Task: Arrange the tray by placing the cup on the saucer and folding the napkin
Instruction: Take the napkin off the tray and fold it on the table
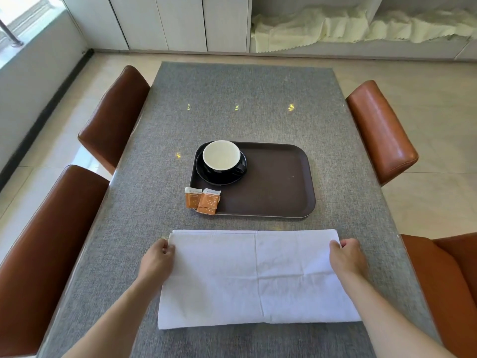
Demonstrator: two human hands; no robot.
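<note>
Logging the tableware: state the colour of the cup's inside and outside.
The cup is cream-white inside and glossy black outside, as the head view shows.

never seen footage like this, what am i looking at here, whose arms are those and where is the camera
There is no machine here. A person wears a wide-angle camera on the head, so this single picture looks forward and down over their own two bare arms.

They stand at a table with a grey cover and brown chairs along both sides. In the middle lies a dark brown tray. In its far left corner a black cup, white inside, sits on a black saucer. Two small orange packets lie at the tray's near left corner, one beside the tray and one over its edge.

Nearer the person lies a white napkin, spread flat with creases. The left hand pinches its far left corner and the right hand its far right corner, which looks like part of a fold.
</note>
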